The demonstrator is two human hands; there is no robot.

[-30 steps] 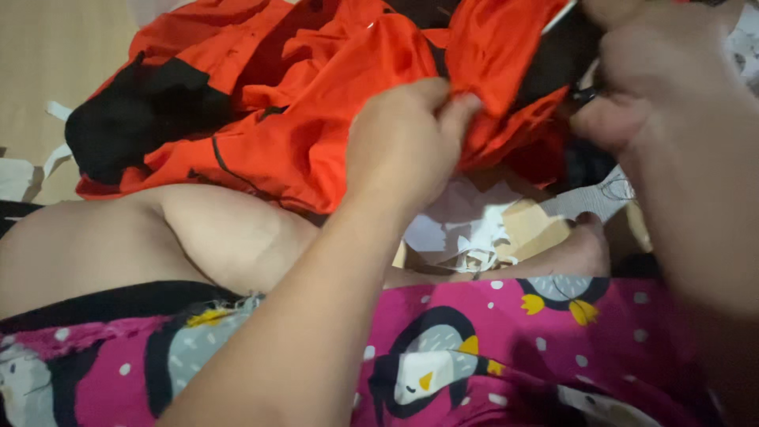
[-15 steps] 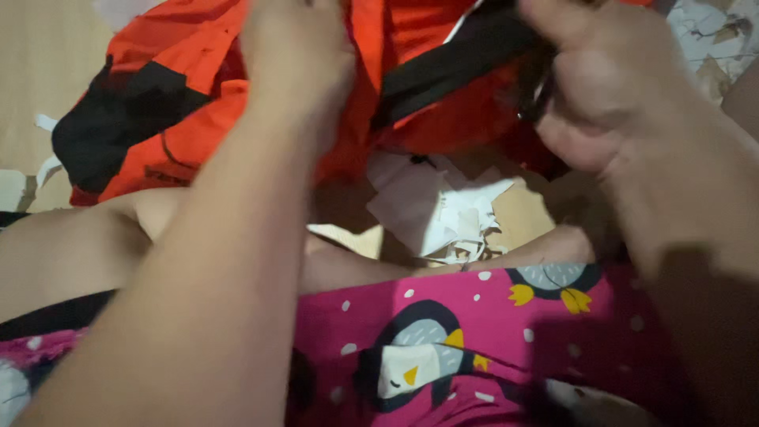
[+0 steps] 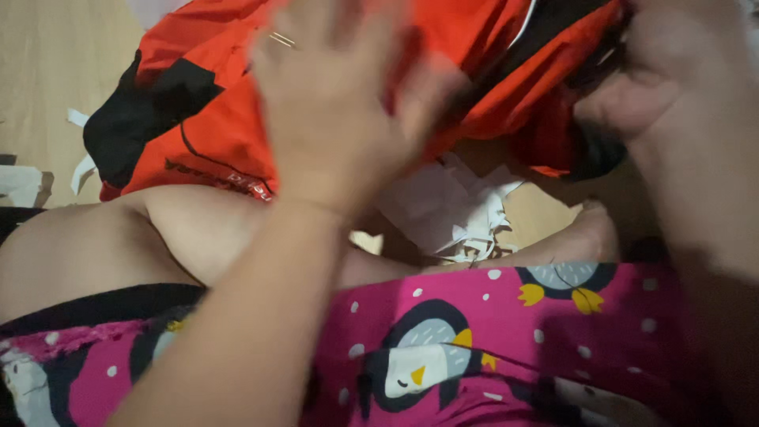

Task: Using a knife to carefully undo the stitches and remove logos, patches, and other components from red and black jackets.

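Right now the orange and black cloth (image 3: 213, 119) lies bunched up on the tan floor (image 3: 47, 71), just past the person's bare legs, and it reaches from the left side across to the top right. The right hand (image 3: 680, 87) has its fingers shut tight on a black and orange fold of that cloth, up at the top right, and lifts that end a little off the floor. The left hand (image 3: 340, 103) is different from a moment ago. One second back it was pinching the cloth in the middle. Half a second back it was pressed down on it. Now its fingers are spread wide apart and it holds nothing; it looks blurry, as if it is moving fast in front of the cloth. A thin ring (image 3: 281, 38) shows on one finger. So only one hand has the cloth now, and I think the left hand has let go to find a new spot to grab. Under the lifted part of the cloth sit crumpled white paper scraps (image 3: 458, 209). More white scraps (image 3: 20, 182) lie at the far left edge of the floor. Nearest to the camera is the pink penguin cloth (image 3: 490, 348) on the person's lap.
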